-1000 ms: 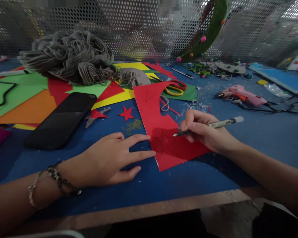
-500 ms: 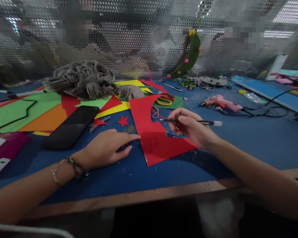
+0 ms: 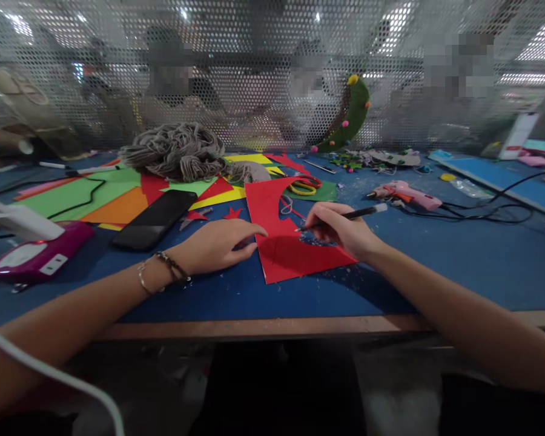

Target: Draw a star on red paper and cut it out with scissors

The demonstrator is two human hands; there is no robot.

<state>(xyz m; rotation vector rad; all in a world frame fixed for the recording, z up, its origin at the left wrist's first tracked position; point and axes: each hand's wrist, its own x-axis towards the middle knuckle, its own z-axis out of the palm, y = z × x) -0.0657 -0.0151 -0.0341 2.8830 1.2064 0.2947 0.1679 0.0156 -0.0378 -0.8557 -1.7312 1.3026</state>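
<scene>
A red sheet of paper [image 3: 281,245] with a cut-out curve lies on the blue table [image 3: 436,254]. My left hand [image 3: 218,245] rests flat at the sheet's left edge, fingers stretched toward it. My right hand [image 3: 340,230] grips a pen [image 3: 345,216], its tip over the right part of the red sheet. Two small red paper stars [image 3: 233,213] lie just beyond my left hand.
A black phone [image 3: 157,218] lies on coloured paper sheets [image 3: 91,194] at left. Grey yarn [image 3: 177,151], yellow-handled scissors [image 3: 305,184], a pink glue gun [image 3: 406,194] with cable, and a magenta device [image 3: 36,257] surround. A perforated metal screen [image 3: 254,66] closes the back; people sit behind it.
The view has lifted and pulled back. My right hand raised the pen off the sheet, then brought its tip back over the paper. My left hand stayed at the sheet's left edge.
</scene>
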